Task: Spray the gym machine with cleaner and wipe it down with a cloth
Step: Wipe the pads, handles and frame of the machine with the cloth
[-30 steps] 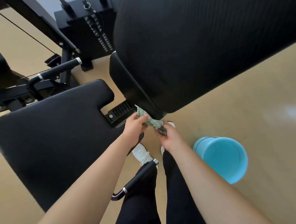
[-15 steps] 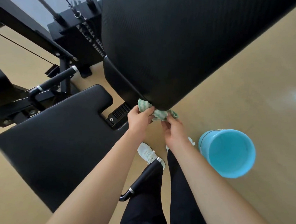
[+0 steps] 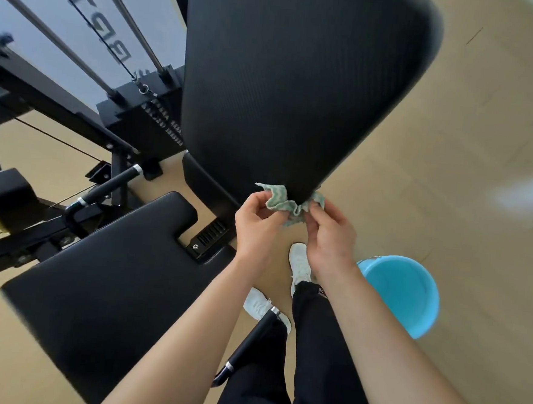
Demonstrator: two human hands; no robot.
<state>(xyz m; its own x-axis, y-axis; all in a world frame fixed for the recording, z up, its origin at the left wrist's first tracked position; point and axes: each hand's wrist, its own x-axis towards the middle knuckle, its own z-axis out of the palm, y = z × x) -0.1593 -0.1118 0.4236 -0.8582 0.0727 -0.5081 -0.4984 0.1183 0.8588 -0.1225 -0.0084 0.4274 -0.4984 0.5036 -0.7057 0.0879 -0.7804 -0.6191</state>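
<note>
A green-and-white cloth (image 3: 285,203) is bunched just below the lower tip of the machine's black back pad (image 3: 292,87). My left hand (image 3: 257,226) pinches its left end and my right hand (image 3: 330,234) pinches its right end, so the cloth hangs between them against the pad's bottom edge. The black seat pad (image 3: 102,275) lies below and to the left. No spray bottle is in view.
A light blue bucket (image 3: 408,319) stands on the tan floor at the right, beside my legs and white shoes. A black handle (image 3: 249,345) juts out near my knees; another handle (image 3: 108,187), the frame, cables and weight stack (image 3: 144,120) are at left.
Both hands have risen with the cloth from under the pad's lower edge and spread it a little wider. The view has tilted up, showing more of the back pad and cables.
</note>
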